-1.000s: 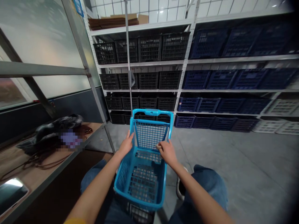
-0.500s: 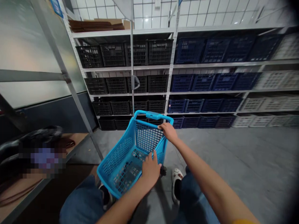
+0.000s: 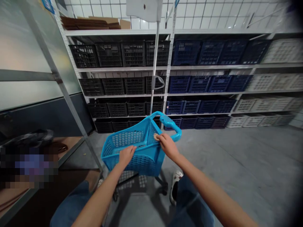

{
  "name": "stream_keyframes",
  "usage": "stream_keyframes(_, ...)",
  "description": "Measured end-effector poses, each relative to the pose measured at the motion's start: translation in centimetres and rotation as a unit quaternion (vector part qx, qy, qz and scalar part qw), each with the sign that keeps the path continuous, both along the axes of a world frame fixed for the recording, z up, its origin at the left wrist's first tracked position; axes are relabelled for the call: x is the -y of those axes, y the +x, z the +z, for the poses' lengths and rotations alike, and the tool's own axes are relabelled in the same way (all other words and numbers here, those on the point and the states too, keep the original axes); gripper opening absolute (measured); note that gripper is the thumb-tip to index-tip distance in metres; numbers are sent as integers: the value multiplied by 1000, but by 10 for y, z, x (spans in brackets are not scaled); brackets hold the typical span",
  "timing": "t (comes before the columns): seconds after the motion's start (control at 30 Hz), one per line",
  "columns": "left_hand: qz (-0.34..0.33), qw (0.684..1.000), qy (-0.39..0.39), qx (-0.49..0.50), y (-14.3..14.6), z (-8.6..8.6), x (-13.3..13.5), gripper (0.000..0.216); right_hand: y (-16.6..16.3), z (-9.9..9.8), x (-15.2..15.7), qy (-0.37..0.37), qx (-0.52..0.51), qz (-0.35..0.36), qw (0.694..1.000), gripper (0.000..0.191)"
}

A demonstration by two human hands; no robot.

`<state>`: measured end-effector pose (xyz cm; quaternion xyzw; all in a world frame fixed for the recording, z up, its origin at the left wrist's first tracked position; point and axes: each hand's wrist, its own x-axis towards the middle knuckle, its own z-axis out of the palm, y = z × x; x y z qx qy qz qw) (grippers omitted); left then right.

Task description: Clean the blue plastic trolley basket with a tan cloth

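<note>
A blue plastic shopping cart (image 3: 144, 157) stands in front of me, turned slightly sideways, its basket showing no goods. My left hand (image 3: 126, 156) is closed over the near side rim, fingers curled to the inside. Close to the push handle (image 3: 170, 124), my right hand (image 3: 168, 145) grips the same rim at the rear corner. A small pale round patch shows at its fingertips; whether it is a finger or an object I cannot make out. From the cart's back corner rises a metal pole (image 3: 155, 60) with a grey loop grip (image 3: 158, 82) and a white sign (image 3: 144, 10).
White shelving (image 3: 120, 68) along the tiled wall carries black crates (image 3: 133, 53), blue crates (image 3: 188, 52) and white crates (image 3: 262, 82). Flat brown cardboard (image 3: 91, 23) lies on top. At left, a metal-framed bench (image 3: 71, 146) bears dark items. Grey floor (image 3: 227, 164) extends right.
The cart has swung round, its front turning left and its handle and pole shifting right. My left hand has moved left and closed on the rim; my right hand has come slightly lower.
</note>
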<state>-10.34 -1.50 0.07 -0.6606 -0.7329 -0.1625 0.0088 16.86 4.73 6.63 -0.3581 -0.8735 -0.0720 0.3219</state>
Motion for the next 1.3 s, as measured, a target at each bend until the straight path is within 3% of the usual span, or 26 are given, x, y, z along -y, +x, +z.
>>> stream_keyframes(0.13,13,998,-18,-53,-39,12,-15,45,29,40,17,38,-97,28,994,35)
stream_keyframes(0.27,86,995,-56,1,-65,40,-22,42,75,72,4,8,-197,18,980,32)
stream_keyframes(0.37,71,993,-91,38,-61,71,-23,43,90,70,-10,-35,-239,20,970,32)
stream_keyframes(0.43,32,994,-86,52,-44,93,-18,49,85,60,-16,-55,-253,24,966,34)
stream_keyframes(0.53,-137,982,-63,115,-2,119,5,62,69,42,-23,-49,-251,20,967,36)
stream_keyframes(0.6,-168,980,-65,81,22,128,27,69,61,32,-27,-28,-243,-4,970,35)
stream_keyframes(0.67,-102,993,-58,8,33,129,48,83,57,23,-30,-20,-231,-25,973,35)
stream_keyframes(0.77,-10,996,-41,-84,23,123,66,83,54,12,-27,-57,-226,-10,972,31)
stream_keyframes(0.93,21,992,-16,-124,-25,121,68,67,30,17,9,-135,-217,124,959,32)
stream_keyframes(1.07,-2,995,17,-100,-35,127,65,65,6,28,28,-128,-118,220,960,37)
stream_keyframes(1.23,-94,987,86,-98,-5,125,53,71,-3,20,4,-141,-175,106,969,36)
stream_keyframes(1.3,-144,980,92,-99,8,122,49,66,-1,15,-1,-160,-185,110,963,40)
